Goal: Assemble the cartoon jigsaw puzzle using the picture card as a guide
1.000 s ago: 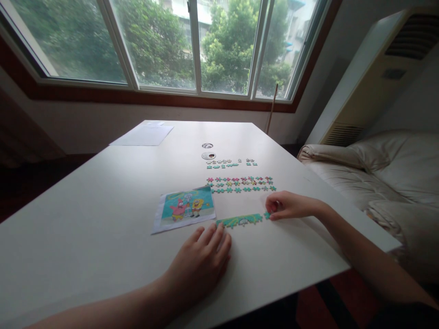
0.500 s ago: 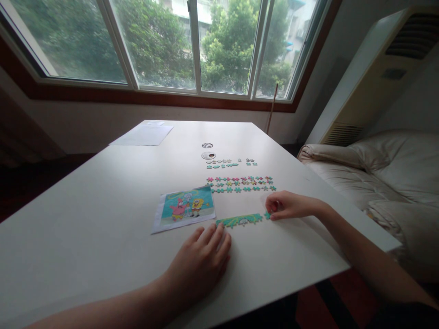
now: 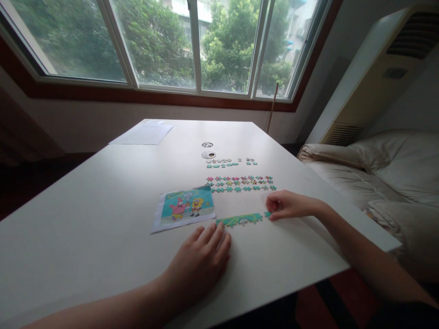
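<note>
My right hand (image 3: 287, 204) pinches a green jigsaw piece (image 3: 267, 214) flat on the table. A small gap separates that piece from the right end of a joined strip of jigsaw pieces (image 3: 240, 220), green with yellow swirls. My left hand (image 3: 204, 256) rests on the table, fingers stretched out, its fingertips by the strip's left end. Just beyond it lies a picture sheet (image 3: 187, 205) with cartoon figures. Behind the strip, loose jigsaw pieces (image 3: 238, 188) are laid out in three rows, pink, yellow and green.
Farther back on the white table (image 3: 103, 192) are more loose pieces (image 3: 222, 165) and two round items (image 3: 208, 155). White paper (image 3: 142, 135) lies at the far left corner. A cream sofa (image 3: 380, 173) stands to the right, with windows (image 3: 164, 45) ahead.
</note>
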The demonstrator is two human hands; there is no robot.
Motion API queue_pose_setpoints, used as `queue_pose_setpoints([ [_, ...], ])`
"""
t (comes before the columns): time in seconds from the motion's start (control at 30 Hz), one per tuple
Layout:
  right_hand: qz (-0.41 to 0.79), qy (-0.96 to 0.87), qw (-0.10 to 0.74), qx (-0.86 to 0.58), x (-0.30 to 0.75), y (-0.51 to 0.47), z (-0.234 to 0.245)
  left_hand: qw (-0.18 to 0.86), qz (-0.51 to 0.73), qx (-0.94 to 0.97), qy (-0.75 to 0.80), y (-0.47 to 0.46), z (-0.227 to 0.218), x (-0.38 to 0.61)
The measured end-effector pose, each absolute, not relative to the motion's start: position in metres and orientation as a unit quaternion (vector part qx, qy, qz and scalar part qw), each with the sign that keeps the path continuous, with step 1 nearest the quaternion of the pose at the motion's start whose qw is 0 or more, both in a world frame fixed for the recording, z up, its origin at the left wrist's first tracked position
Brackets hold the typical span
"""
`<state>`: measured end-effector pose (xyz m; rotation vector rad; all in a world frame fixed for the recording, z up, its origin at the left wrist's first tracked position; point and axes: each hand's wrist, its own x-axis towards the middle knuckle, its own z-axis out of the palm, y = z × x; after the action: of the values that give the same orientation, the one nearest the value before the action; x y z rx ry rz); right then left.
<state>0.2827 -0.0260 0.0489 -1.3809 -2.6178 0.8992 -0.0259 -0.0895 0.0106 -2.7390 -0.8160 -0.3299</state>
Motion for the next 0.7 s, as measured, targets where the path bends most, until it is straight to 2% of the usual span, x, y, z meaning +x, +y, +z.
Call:
queue_pose_setpoints([
  [0.43,0.255,-0.858,0.032,-0.444,0.2776,-0.0279,0.0473,0.134,-0.112,-0.944,-0.282,-0.0894,0.0108,-0.0261],
  [0.7,0.274,-0.856,0.02,-0.439,0.2804,-0.0279,0.0509,0.128,-0.11,-0.943,-0.285,-0.0889,0.0092,-0.0261],
])
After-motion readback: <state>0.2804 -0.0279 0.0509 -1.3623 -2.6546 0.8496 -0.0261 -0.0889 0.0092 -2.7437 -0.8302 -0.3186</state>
